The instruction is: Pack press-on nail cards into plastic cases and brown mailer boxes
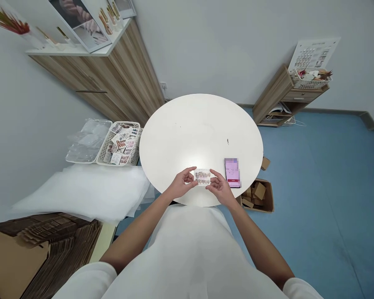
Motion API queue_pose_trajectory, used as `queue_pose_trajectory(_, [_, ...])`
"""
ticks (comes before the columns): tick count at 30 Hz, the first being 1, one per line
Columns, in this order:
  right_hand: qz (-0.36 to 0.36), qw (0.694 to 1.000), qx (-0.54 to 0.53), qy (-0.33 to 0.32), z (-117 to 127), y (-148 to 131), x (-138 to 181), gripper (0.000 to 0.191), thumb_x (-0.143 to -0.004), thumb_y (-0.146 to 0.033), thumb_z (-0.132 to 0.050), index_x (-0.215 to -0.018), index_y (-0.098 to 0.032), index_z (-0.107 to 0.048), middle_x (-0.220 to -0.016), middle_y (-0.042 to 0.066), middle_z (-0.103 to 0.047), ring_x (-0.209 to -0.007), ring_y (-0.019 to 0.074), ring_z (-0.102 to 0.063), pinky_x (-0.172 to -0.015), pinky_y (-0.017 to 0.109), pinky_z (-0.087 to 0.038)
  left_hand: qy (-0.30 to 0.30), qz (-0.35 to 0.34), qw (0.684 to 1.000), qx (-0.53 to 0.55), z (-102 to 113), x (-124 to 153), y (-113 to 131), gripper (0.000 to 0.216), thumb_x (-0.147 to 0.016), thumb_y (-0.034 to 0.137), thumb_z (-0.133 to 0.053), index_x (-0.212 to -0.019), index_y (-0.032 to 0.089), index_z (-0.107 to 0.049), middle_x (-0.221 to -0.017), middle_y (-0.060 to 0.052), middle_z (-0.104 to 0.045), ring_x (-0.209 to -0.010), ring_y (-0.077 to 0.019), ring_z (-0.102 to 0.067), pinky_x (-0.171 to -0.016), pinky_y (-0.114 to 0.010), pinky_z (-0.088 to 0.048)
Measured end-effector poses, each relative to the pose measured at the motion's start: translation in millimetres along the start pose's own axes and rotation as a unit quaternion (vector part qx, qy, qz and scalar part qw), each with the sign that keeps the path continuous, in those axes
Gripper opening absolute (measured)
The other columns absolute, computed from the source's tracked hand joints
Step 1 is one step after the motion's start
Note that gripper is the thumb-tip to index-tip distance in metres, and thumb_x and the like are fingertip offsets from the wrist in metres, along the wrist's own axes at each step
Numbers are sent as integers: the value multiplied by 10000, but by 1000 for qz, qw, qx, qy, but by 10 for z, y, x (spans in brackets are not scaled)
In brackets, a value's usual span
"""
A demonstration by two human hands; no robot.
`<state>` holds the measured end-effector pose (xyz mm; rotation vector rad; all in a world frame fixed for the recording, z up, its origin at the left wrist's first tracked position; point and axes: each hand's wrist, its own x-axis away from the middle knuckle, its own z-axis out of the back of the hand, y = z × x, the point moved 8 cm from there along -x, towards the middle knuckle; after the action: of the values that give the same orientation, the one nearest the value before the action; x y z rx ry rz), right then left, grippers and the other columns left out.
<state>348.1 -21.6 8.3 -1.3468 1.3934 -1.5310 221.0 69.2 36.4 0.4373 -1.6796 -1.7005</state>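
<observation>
Between my two hands, over the near part of the round white table, is a small card of press-on nails, with two rows of shiny pinkish and silvery nails facing up. The fingers and thumb of my left hand pinch its left edge. On the opposite edge, my right hand is closed with thumb and fingertips at the card's side. Just beyond my right hand lies a phone with a lit pink screen, partly blurred.
Left of the table, a white basket holds many nail cards, beside a tray of clear plastic bags. White foam sheets and flattened cardboard lie nearer. A box of small cartons stands on the floor at right. Wooden cabinets line the wall.
</observation>
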Motion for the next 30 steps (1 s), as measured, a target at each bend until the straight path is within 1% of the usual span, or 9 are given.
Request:
queue_pose_trajectory(4, [6, 999, 37, -2, 30, 24, 10, 615, -676, -269, -617, -1245, -296, -384, -772, -30, -498, -650, 104, -522, -752, 345, -453, -10, 10, 1000, 9, -13, -17, -46, 461, -728, 357, -577, -1164, 232, -494, -753, 3, -515, -672, -105, -508, -677, -270, -432])
queue_pose_trajectory(6, [9, 999, 49, -10, 36, 7, 10, 614, -685, -267, -609, -1252, -289, -373, -759, -31, -501, -661, 109, -520, -759, 347, -448, -21, 6, 1000, 5, -20, -14, -46, 476, -730, 351, -575, -1182, 233, -482, -768, 0, -519, -678, -105, -513, -689, -277, -433])
queue_pose_trajectory(9, [10, 998, 57, -24, 29, -25, 4, 624, -697, -266, -601, -1267, -280, -347, -749, -30, -508, -681, 116, -522, -768, 348, -441, -43, -11, 998, -46, -32, 9, -12, 659, -644, 303, -669, -1248, 257, -411, -775, 10, -525, -699, -115, -520, -749, -305, -430])
queue_pose_trajectory(11, [12, 998, 60, -30, 23, -33, -4, 631, -702, -268, -598, -1275, -277, -334, -737, -32, -505, -689, 117, -521, -772, 346, -438, -47, -26, 994, -96, -28, 27, 17, 745, -614, 281, -695, -1280, 276, -362, -762, 22, -529, -710, -121, -524, -784, -322, -424])
queue_pose_trajectory(15, [16, 996, 75, -36, 19, 1, -19, 644, -704, -273, -593, -1287, -278, -320, -735, -32, -499, -677, 111, -511, -768, 346, -443, -46, -38, 985, -161, -12, 45, 34, 674, -692, 298, -623, -1296, 280, -325, -758, 32, -533, -725, -117, -528, -796, -320, -429])
queue_pose_trajectory(19, [22, 993, 92, -64, -16, 41, -24, 681, -714, -259, -578, -1317, -298, -265, -762, -30, -500, -695, 111, -515, -778, 352, -445, -55, -40, 979, -192, -2, 53, 10, 654, -719, 286, -596, -1305, 271, -307, -748, 37, -526, -715, -108, -521, -795, -312, -432])
queue_pose_trajectory(22, [23, 990, 110, -81, -44, 54, -33, 683, -721, -254, -567, -1325, -304, -251, -769, -24, -509, -718, 122, -524, -777, 359, -450, -58, -48, 977, -199, 23, 64, 2, 657, -717, 272, -598, -1305, 272, -304, -775, 30, -522, -722, -106, -515, -788, -310, -437])
queue_pose_trajectory(26, [16, 991, 113, -76, -87, 65, -59, 666, -721, -251, -569, -1316, -301, -274, -762, -24, -517, -728, 123, -529, -785, 352, -451, -52, -50, 979, -191, 89, 78, -35, 699, -700, 255, -615, -1312, 273, -276, -856, 13, -526, -731, -103, -517, -794, -315, -445])
queue_pose_trajectory(30, [4, 991, 116, -65, -175, 104, -98, 653, -721, -260, -567, -1311, -289, -288, -741, -27, -520, -716, 122, -530, -786, 348, -451, -41, -41, 982, -181, 187, 82, -134, 630, -707, 234, -604, -1275, 260, -331, -879, 7, -521, -729, -97, -523, -798, -314, -451])
